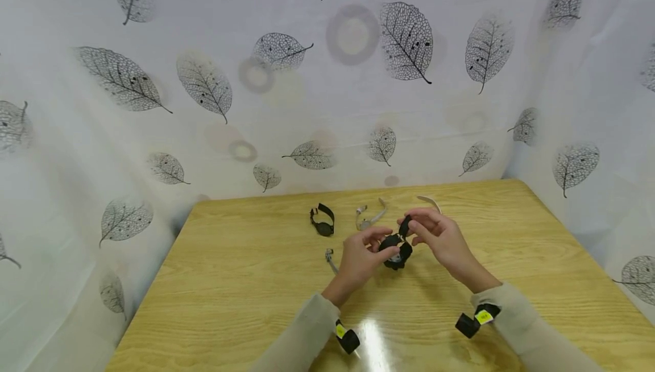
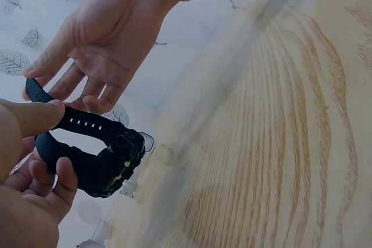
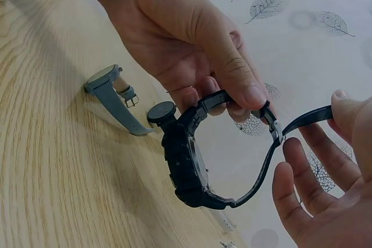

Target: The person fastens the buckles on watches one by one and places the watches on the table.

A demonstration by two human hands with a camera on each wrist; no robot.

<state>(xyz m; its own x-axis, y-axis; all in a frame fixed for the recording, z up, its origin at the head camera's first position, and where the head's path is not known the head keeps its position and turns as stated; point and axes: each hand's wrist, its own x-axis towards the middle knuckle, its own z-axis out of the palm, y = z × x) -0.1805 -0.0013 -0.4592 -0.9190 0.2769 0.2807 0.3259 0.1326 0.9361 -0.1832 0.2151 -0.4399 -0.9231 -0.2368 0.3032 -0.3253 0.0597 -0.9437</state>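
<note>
Both hands hold a chunky black wristwatch (image 1: 395,257) above the table. My left hand (image 1: 360,255) grips its strap, thumb on one side and fingers on the other. The right hand (image 1: 440,238) pinches the strap's free end. In the right wrist view the strap forms a loop through a metal buckle (image 3: 275,132), with the end sticking out past it towards the right hand (image 3: 331,184). The left wrist view shows a row of holes in the strap (image 2: 87,121) and the thick watch case (image 2: 119,164). The dial is mostly turned away or covered.
On the wooden table (image 1: 230,281), a black watch (image 1: 323,225) and a pale-strapped watch (image 1: 365,222) lie beyond the hands. A grey strap (image 1: 330,258) is partly hidden by the left hand, a white strap (image 1: 431,201) by the right. A leaf-patterned curtain (image 1: 307,104) hangs behind.
</note>
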